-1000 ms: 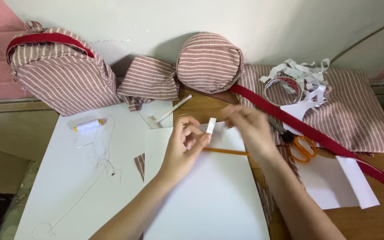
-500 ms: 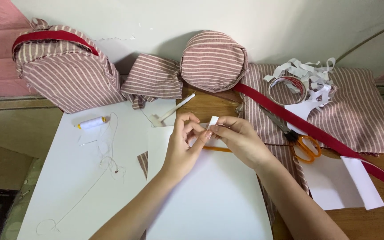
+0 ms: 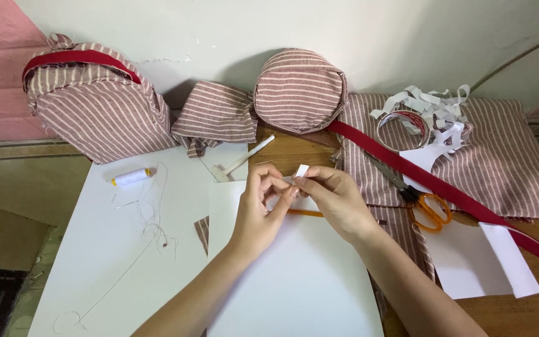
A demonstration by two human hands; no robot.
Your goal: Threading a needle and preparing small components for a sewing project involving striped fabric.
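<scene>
Hands, left (image 3: pixel 258 209) and right (image 3: pixel 335 200), each grip closed on white strip (image 3: pixel 301 170); scissors (image 3: pixel 420 203), thread spool (image 3: pixel 131 176) lie nearby

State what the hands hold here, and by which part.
Left hand and right hand pinch a small white strip by its lower end; its top sticks up free.

Both forearms are bare from the bottom edge of the view up to the wrists, with no sleeve, watch or bracelet showing. The left hand (image 3: pixel 262 209) and right hand (image 3: pixel 337 201) wear no rings or gloves; fingers are slender, nails short and unpainted.
</scene>
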